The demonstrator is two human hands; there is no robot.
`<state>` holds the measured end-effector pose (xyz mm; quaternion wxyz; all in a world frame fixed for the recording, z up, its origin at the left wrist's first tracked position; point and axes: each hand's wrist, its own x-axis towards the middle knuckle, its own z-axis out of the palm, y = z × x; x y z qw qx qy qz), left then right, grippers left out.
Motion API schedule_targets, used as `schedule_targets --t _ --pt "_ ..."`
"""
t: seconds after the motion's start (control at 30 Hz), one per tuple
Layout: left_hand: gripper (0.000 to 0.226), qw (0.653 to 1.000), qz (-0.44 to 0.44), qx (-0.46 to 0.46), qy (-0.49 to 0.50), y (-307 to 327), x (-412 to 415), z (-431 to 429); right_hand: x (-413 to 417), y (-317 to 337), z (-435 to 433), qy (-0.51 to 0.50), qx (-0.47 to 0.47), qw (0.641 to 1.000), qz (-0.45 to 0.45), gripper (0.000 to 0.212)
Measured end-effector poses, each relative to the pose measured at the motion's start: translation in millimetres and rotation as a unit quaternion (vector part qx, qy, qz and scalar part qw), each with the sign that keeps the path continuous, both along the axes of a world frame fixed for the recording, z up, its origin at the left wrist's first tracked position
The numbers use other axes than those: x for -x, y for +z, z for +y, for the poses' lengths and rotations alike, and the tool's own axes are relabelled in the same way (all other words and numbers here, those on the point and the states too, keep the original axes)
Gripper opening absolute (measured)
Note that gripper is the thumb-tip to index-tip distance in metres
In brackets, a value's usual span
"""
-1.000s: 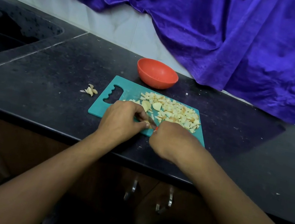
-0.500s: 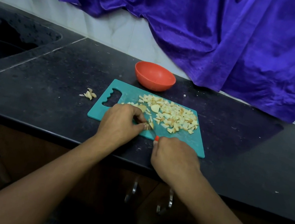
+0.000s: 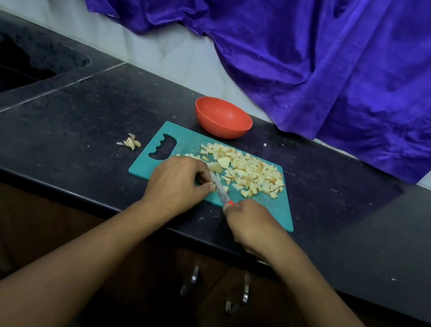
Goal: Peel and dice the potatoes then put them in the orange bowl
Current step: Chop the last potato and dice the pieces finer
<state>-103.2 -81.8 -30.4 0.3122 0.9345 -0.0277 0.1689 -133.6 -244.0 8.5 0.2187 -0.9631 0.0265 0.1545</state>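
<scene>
Right hand (image 3: 250, 223) gripped the small orange-handled knife (image 3: 218, 188). Over the last second it drew back toward the near edge of the teal plastic cutting board (image 3: 267, 206), exposing the blade. Left hand (image 3: 177, 182) pinched a small pale potato chunk (image 3: 212, 187) against it. Heap of diced potato (image 3: 249, 173) sat mid-board. Round orange plastic bowl (image 3: 223, 119) just beyond looked empty. Dicing looked nearly done, transfer pending.

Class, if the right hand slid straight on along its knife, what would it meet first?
Probably the potato piece that the left hand pinches at the knife, then that hand's fingers; depth unclear.
</scene>
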Motion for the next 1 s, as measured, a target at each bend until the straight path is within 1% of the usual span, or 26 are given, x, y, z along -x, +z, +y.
schedule_targets --t 0.07,0.1,0.13,0.2,0.27,0.33,0.37,0.43,0.5,0.6,0.67,0.77,0.83,0.9,0.97,1.0 --pt "0.009 1.0 0.005 0.011 -0.003 -1.2 -1.2 1.1 -4.5 2.1 -5.1 -0.063 -0.114 0.99 0.054 0.035" --pt "0.009 1.0 0.008 0.017 -0.004 -1.4 -1.9 1.6 -5.1 4.9 -9.0 -0.085 -0.154 0.982 0.069 0.032" --pt "0.01 1.0 0.01 0.022 -0.006 -1.9 -2.5 1.9 -4.9 7.2 -12.9 -0.097 -0.184 0.975 0.077 0.029" --pt "0.01 0.999 0.011 0.033 -0.013 -2.1 -3.0 3.3 -3.1 10.7 -19.1 -0.106 -0.211 0.969 0.077 0.025" --pt "0.01 0.999 0.009 0.047 -0.017 -2.1 -3.3 4.6 -3.0 12.7 -23.0 -0.103 -0.212 0.97 0.057 0.026" --pt "0.009 0.997 0.013 0.067 -0.019 -1.8 -3.0 5.1 -5.0 13.3 -26.9 -0.089 -0.206 0.974 0.037 0.031" --pt "0.009 0.997 0.015 0.078 -0.021 -2.2 -3.2 5.3 -6.9 12.6 -29.0 -0.075 -0.192 0.978 0.023 0.034" --pt "0.01 0.996 0.014 0.09 -0.023 -3.4 -3.4 5.8 -10.4 10.3 -33.0 -0.03 -0.131 0.991 -0.023 0.039" --pt "0.011 0.995 0.012 0.093 -0.028 -4.4 -3.7 6.5 -13.4 3.1 -35.9 -0.006 -0.093 0.994 -0.065 0.042" --pt "0.013 0.995 0.011 0.087 -0.039 -4.2 -5.2 6.2 -15.1 -10.1 -38.0 -0.004 -0.109 0.988 -0.109 0.045" --pt "0.015 0.996 0.015 0.071 -0.045 -3.1 -7.1 6.0 -15.6 -14.1 -39.3 -0.007 -0.157 0.982 -0.105 0.044" --pt "0.019 0.996 0.025 0.059 -0.06 0.3 -13.8 4.8 -15.5 -13.2 -49.0 -0.032 -0.254 0.965 -0.051 0.039" --pt "0.019 0.995 0.017 0.056 -0.077 4.3 -18.4 2.3 -15.5 -12.8 -58.6 -0.037 -0.324 0.945 -0.017 0.036" --pt "0.017 0.994 0.002 0.055 -0.094 10.5 -24.8 -4.5 -16.9 -13.4 -65.7 -0.042 -0.389 0.92 -0.003 0.036" --pt "0.016 0.994 -0.002 0.043 -0.102 16.6 -34.9 -14.2 -18.3 -14.5 -69.1 -0.053 -0.422 0.905 -0.005 0.036" --pt "0.02 0.994 -0.001 0.026 -0.104 19.6 -40.7 -19.1 -18.5 -15.0 -69.4 -0.056 -0.431 0.9 -0.007 0.036"
